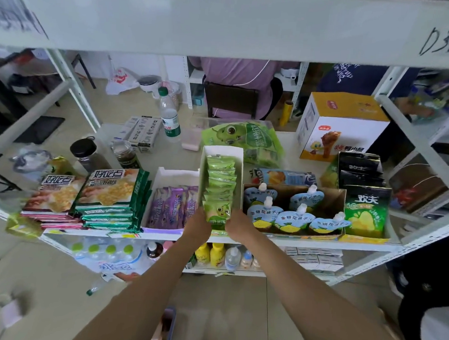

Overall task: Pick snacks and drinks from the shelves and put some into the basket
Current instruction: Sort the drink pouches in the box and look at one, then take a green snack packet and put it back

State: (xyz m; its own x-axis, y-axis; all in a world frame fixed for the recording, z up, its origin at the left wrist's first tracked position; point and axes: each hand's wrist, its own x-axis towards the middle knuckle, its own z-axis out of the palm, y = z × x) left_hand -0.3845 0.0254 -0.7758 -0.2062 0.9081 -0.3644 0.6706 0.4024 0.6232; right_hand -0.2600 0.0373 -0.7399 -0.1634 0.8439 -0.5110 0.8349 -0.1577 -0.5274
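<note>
A white metal shelf (240, 240) carried rows of snacks. At its middle stood a tall white cardboard box (240, 170) filled with a row of small green snack packets (221, 180). Right of it, a brown cardboard tray (339, 199) held blue spouted drink pouches (295, 220). The left hand (197, 224) and right hand (237, 226) met at the front green packet (218, 212), fingers curled around its lower edges and pinching it from both sides.

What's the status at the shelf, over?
Left hand and right hand both grip the front green snack packet in its white box. Nothing in the way.
</note>
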